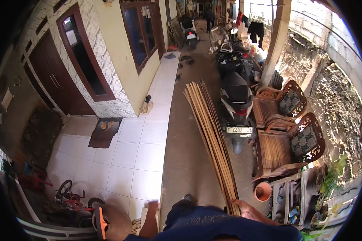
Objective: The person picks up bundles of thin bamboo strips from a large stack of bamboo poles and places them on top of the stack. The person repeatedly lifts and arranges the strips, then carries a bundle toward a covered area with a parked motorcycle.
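Observation:
A long bundle of thin wooden strips (213,140) slants from my body away along the passage. My right hand (245,209) is closed around its near end, with the thumb on top. Some strips are pale and others darker, and their far ends fan out slightly. Low beside my body, my left hand (152,205) is near the edge of the white tiles, next to a pale block-like piece (144,215). Its fingers are too small and blurred to make out.
A parked motorcycle (235,92) stands right of the strips. Carved wooden chairs (273,148), a terracotta pot (263,191) and a shoe rack (287,201) line the right. On the left are a tiled porch (124,160) and a small red bicycle (74,201). A person (209,17) stands far down the passage.

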Motion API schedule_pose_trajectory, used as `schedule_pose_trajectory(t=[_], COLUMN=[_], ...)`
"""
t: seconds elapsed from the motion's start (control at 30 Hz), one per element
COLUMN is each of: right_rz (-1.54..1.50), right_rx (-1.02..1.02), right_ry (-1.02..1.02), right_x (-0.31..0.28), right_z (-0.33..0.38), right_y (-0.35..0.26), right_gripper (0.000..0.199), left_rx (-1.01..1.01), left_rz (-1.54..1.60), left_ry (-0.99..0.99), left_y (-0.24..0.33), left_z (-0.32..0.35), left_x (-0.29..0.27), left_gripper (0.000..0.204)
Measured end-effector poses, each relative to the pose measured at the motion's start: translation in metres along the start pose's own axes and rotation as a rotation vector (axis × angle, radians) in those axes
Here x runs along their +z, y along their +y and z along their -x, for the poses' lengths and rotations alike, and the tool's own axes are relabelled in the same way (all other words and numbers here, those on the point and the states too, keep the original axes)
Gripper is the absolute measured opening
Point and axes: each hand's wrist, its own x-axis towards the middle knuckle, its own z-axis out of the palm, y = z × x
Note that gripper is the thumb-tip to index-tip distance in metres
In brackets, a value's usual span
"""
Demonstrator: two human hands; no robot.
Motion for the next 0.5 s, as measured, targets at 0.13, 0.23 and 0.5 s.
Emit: schedule_pose_trajectory(t=[0.13,0.23,0.5], right_rz=[-0.003,0.042,-0.027], right_rx=[0.158,0.102,0.020], right_ry=[0.110,0.172,0.113], right_x=[0.017,0.043,0.034], right_z=[-0.091,-0.166,-0.406], right_y=[-0.093,-0.192,-0.440], right_gripper=[0.055,0.056,0.050], left_rx=[0.212,0.335,0.319], left_rz=[0.079,-0.162,-0.585], left_ry=[-0.197,-0.217,-0.020], left_y=[0.287,0.473,0.569], left_z=[-0.143,-0.227,-0.513], left_x=[0.063,0.075,0.055], left_gripper=[0.029,0.032,0.063])
